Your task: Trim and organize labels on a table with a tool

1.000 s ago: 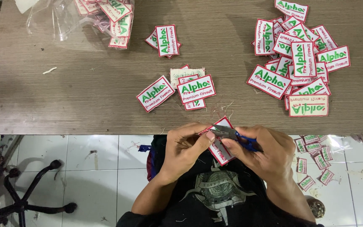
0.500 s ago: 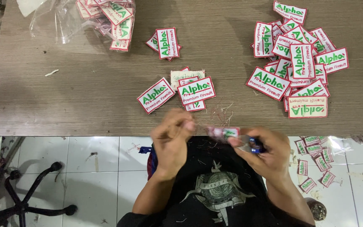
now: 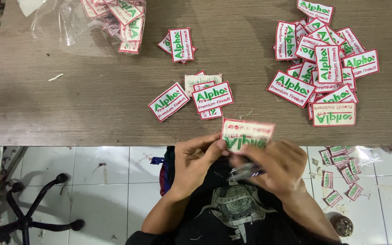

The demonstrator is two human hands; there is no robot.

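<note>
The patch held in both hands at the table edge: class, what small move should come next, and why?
Probably snip stray threads along the patch's border. The left hand pinches its lower left edge, the right hand grips a small cutter just under it, and thread bits lie on the table.

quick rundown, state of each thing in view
held patch: back side up, pinched at the table edge
left hand: gripping the patch
right hand: on the patch, small tool under it
plastic bag: open, patches spilling out
right pile: loose heap, mostly face up
floor patches: scattered
</note>
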